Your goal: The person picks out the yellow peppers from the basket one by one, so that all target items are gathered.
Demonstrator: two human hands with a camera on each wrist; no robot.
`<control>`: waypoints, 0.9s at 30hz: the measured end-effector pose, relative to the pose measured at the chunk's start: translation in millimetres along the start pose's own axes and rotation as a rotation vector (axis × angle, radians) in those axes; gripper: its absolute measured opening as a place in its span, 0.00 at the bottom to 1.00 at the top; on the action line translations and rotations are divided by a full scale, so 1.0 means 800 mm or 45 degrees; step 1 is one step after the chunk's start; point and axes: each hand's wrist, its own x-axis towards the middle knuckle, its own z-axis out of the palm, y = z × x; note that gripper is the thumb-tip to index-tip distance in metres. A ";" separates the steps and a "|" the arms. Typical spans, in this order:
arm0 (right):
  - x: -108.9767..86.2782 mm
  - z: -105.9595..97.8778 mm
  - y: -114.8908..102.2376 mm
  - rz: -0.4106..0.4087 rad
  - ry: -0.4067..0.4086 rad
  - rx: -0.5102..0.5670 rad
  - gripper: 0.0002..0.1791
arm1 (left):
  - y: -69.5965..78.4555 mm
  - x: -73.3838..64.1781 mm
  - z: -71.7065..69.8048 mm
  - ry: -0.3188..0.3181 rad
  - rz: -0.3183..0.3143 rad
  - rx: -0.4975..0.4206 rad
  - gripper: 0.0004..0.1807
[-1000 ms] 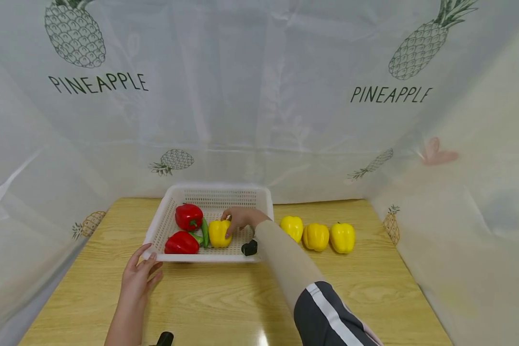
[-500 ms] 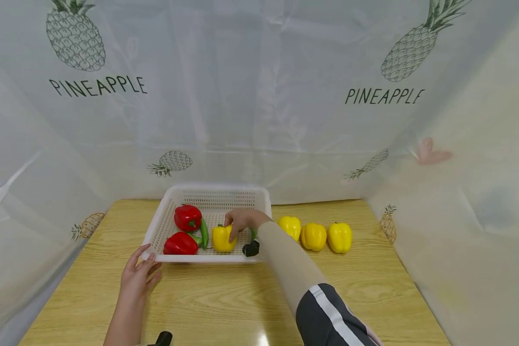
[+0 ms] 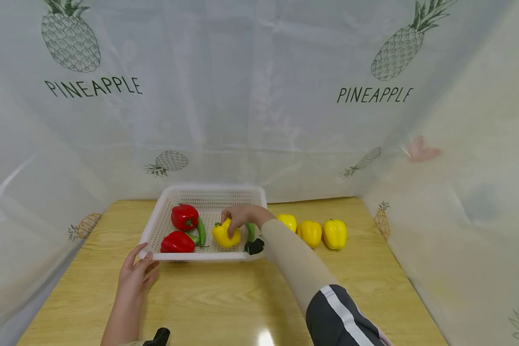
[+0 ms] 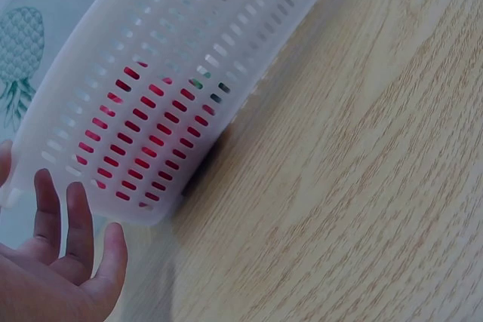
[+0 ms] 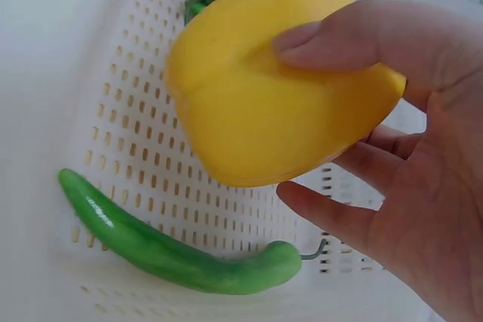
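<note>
My right hand (image 3: 242,217) grips a yellow bell pepper (image 3: 224,236) inside the white basket (image 3: 207,256). The right wrist view shows the thumb across the pepper (image 5: 256,103), which is tilted with its stem end out of sight. Beside it in the basket lies a green chili pepper (image 5: 181,262). My left hand (image 3: 132,276) is at the basket's front left corner, touching the rim with fairly straight fingers; in the left wrist view its fingers (image 4: 79,224) are spread, and the thumb is not visible.
In the basket's left part are two red bell peppers (image 3: 184,217) and another green chili (image 3: 201,232). Right of the basket stand three yellow bell peppers (image 3: 309,234) on the wooden table (image 3: 216,302). A pineapple-print sheet (image 3: 225,120) hangs behind and at the sides.
The held yellow bell pepper has shifted slightly away from the red ones and tipped over, its stem now pointing left. My left hand stays at the basket corner.
</note>
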 end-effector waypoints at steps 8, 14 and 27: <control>-0.022 -0.001 0.004 -0.115 0.053 0.127 0.17 | 0.001 0.001 0.001 -0.011 0.008 -0.025 0.25; -0.043 -0.002 0.009 -0.161 0.097 0.179 0.18 | 0.002 0.002 0.000 0.013 -0.012 -0.011 0.27; -0.087 -0.005 0.021 -0.234 0.151 0.238 0.22 | -0.001 0.001 0.001 0.043 -0.019 -0.004 0.27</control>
